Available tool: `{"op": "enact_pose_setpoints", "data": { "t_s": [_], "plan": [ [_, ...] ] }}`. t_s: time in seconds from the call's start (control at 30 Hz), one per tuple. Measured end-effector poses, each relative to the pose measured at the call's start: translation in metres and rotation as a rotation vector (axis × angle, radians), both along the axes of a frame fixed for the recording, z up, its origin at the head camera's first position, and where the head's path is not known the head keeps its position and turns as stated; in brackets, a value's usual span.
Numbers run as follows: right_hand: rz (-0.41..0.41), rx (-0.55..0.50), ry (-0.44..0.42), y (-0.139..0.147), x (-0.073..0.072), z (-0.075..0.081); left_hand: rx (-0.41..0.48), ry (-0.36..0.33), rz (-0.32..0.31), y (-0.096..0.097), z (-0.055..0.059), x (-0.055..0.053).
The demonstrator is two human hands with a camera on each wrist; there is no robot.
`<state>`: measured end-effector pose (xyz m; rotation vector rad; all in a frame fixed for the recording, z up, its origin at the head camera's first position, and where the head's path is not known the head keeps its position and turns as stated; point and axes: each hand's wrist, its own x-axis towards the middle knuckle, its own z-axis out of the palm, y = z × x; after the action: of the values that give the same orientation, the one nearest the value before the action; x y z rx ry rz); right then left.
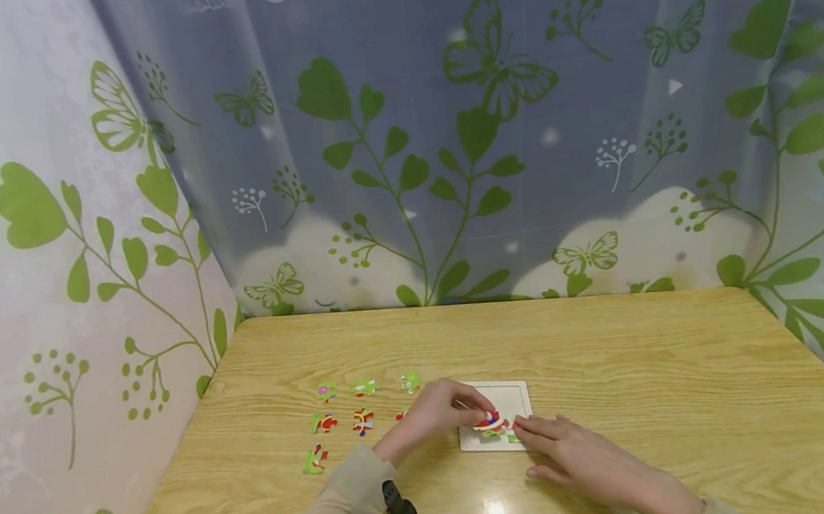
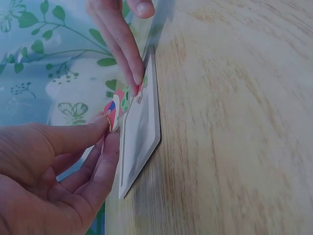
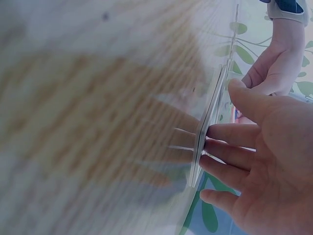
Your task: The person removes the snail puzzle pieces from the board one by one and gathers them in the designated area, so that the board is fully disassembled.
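A white puzzle board (image 1: pixel 511 397) with a thin dark inner outline lies on the wooden table, in front of both hands. My left hand (image 1: pixel 439 409) pinches a red, white and blue puzzle piece (image 2: pixel 112 112) between thumb and fingers, tilted up over the board. Beside it, a green and white piece (image 2: pixel 125 99) rests along the board's near right part. With fingers nearly straight, my right hand (image 1: pixel 583 452) presses its fingertips down on pieces at the board's right edge. Those pieces are partly hidden under the fingers.
Left of the board lie several loose puzzle pieces in rough rows, among them a green one (image 1: pixel 410 382), a red and yellow one (image 1: pixel 363 421) and a green and red one (image 1: pixel 316 459). The left forearm partly covers another red piece (image 1: pixel 401 415). Patterned curtains (image 1: pixel 402 166) surround the table.
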<state>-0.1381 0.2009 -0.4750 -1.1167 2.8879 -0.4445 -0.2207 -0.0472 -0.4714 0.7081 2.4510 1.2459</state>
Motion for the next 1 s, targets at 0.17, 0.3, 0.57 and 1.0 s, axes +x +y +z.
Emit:
{"op": "enact_pose_setpoints", "data": {
  "t_s": [0.17, 0.3, 0.57, 1.0],
  "plan": [
    [-0.001, 0.001, 0.008, 0.000, -0.001, 0.000, 0.047, -0.028, 0.028, -0.010, -0.001, 0.000],
    [0.005, 0.001, 0.017, 0.000, -0.001, -0.001, 0.085, -0.038, 0.035, -0.020, 0.001, 0.001],
    [0.006, 0.002, 0.019, 0.000, -0.001, -0.001, 0.094, -0.026, 0.065, -0.049, 0.002, 0.006],
    [0.014, -0.008, -0.008, 0.001, -0.001, -0.002, 0.107, -0.059, 0.129, -0.110, 0.004, 0.013]
  ]
}}
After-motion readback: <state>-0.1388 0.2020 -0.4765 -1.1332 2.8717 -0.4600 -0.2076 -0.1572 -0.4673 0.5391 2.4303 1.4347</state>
